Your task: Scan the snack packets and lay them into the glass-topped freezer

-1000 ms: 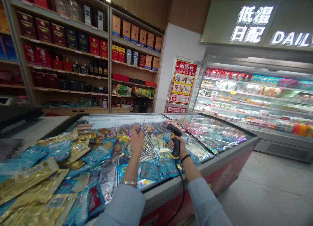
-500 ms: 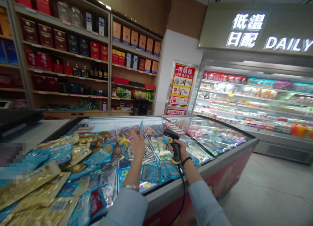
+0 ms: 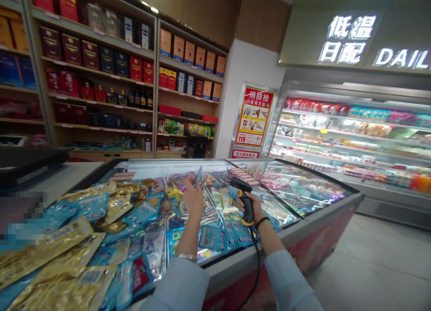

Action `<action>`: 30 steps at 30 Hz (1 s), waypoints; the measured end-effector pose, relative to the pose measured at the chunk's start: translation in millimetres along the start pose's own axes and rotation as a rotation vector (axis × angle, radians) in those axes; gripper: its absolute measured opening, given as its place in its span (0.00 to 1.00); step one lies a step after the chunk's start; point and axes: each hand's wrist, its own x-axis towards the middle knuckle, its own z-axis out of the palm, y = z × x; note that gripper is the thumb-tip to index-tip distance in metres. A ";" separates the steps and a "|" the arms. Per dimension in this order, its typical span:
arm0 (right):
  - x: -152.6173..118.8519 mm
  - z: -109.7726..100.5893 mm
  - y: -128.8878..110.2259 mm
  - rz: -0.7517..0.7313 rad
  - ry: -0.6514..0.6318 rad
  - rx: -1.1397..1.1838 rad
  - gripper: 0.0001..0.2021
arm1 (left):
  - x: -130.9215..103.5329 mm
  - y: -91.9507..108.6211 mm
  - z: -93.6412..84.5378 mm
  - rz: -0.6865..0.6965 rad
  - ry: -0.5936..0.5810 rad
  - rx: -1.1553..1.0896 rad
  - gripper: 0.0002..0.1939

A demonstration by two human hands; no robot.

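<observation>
Over the glass-topped chest freezer, my left hand pinches a thin blue packet, tilted nearly edge-on. My right hand is wrapped round the grip of a black and yellow barcode scanner, whose head points left toward the packet. A black cable hangs from the scanner's base. Just under its head shows a small blue and yellow patch that I cannot make out. Flat blue packets lie on the glass below my hands. To the left is a heap of gold packets and blue packets.
Left of the freezer is a counter with a black device on it. Behind stand shelves of boxed goods. A lit refrigerated display and tiled floor are on the right.
The whole view has shifted slightly, so everything sits a little further right. Both hands keep their holds on the packet and the scanner.
</observation>
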 end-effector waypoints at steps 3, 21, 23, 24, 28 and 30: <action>1.2 -3.2 1.0 -0.013 -0.033 0.003 0.13 | 0.3 -1.9 2.0 0.000 0.031 -0.025 0.08; -2.1 1.1 -2.3 -0.026 -0.041 0.034 0.11 | -0.7 1.0 -1.7 0.010 -0.014 0.010 0.11; -1.8 0.3 -2.5 -0.034 -0.040 0.050 0.11 | 0.2 -0.7 0.5 -0.019 -0.049 0.030 0.15; -1.6 -0.4 -2.6 -0.043 -0.038 0.061 0.11 | 0.8 -2.7 2.7 -0.043 -0.076 0.034 0.17; -0.7 -5.1 -3.5 -0.089 -0.012 0.115 0.11 | 3.2 -17.5 16.9 -0.254 -0.275 -0.073 0.23; -0.2 -8.0 -4.0 -0.109 -0.005 0.144 0.10 | 3.8 -26.0 25.3 -0.393 -0.385 -0.201 0.26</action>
